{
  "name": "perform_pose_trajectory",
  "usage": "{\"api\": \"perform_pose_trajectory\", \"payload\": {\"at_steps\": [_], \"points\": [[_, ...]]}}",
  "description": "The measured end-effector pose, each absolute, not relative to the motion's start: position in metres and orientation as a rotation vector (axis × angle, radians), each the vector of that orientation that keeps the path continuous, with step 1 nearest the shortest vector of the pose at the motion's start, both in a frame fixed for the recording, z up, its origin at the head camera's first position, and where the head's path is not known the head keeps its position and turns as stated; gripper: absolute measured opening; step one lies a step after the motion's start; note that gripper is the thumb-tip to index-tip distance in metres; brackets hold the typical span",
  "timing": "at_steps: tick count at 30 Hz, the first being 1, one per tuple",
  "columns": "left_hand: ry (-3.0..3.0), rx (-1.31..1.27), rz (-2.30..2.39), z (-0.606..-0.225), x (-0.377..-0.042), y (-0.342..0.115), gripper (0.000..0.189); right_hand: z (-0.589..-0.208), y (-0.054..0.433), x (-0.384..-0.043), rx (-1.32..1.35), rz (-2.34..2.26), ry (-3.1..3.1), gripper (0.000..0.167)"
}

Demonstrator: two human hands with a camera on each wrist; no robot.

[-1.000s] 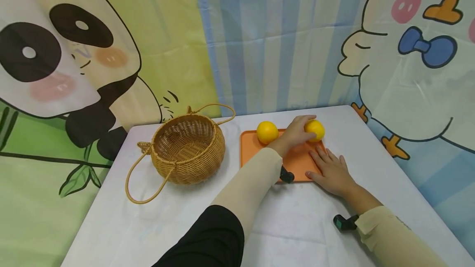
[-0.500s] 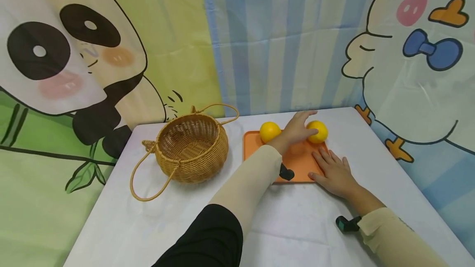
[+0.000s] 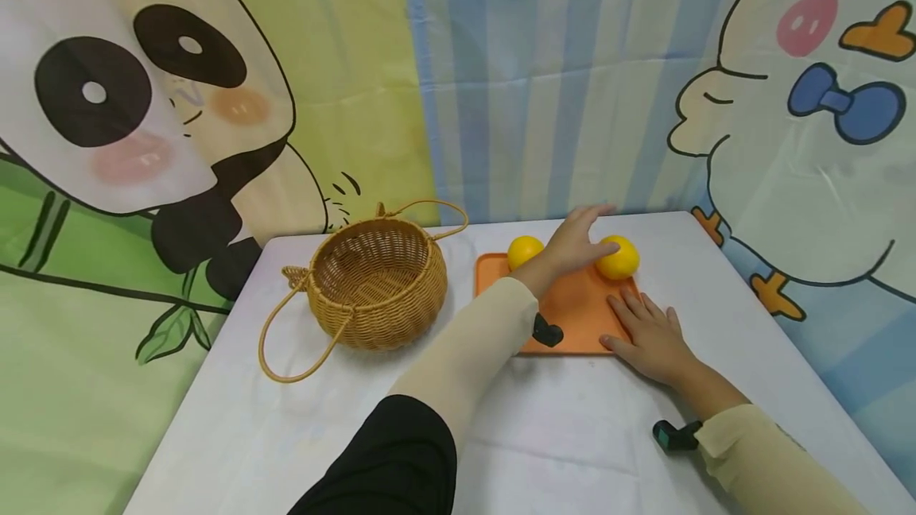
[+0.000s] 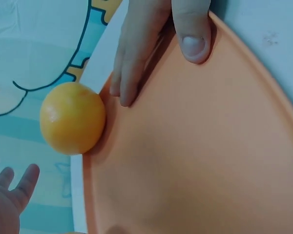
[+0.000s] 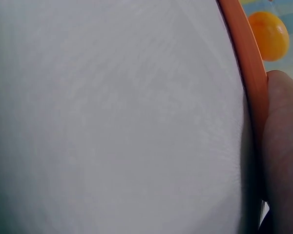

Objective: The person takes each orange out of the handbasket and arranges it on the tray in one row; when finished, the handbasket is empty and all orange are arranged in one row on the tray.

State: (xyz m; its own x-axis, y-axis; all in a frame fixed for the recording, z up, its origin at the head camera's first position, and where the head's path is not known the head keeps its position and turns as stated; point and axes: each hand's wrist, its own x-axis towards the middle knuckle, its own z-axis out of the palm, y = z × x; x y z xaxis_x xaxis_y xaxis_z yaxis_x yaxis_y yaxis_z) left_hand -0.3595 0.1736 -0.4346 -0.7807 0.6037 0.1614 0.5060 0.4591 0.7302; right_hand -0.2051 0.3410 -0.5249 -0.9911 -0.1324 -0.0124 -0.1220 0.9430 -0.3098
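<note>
My left hand (image 3: pixel 568 246) hovers over the tray with thumb and fingers spread. Beside it, at the tray's far right corner, sits an orange (image 3: pixel 619 258). In the left wrist view a gap shows between the left hand (image 4: pixel 6 202) and this orange (image 4: pixel 73 118). A second orange (image 3: pixel 525 250) lies at the far left of the tray, partly hidden by the left hand. My right hand (image 3: pixel 654 344) rests flat with straight fingers on the near right edge of the orange-coloured tray (image 3: pixel 572 324). The right wrist view shows its thumb (image 5: pixel 285 126) against the tray rim.
A round wicker basket (image 3: pixel 422 304) stands left of the tray, its two looped handles folded outward. White cloth (image 3: pixel 544 435) covers the table. Behind hang a panda curtain (image 3: pixel 358 62) and a striped curtain with a white bird (image 3: pixel 587 62).
The left hand has let go of the right-hand orange, spreading its fingers and drawing slightly left of it. The right hand keeps its place on the tray. The head view has shifted slightly.
</note>
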Motion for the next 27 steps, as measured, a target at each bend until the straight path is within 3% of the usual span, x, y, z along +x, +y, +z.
{"api": "perform_pose_trajectory", "payload": {"at_steps": [9,27], "points": [[2.765,1.064,1.036,-0.424,-0.344,0.159,0.072,-0.522,0.338,-0.206,-0.208,-0.463,3.074,0.091],[3.101,1.074,0.593,-0.446,-0.334,0.120,0.088,-0.521,0.343,-0.205,-0.246,-0.423,3.052,0.094]]}}
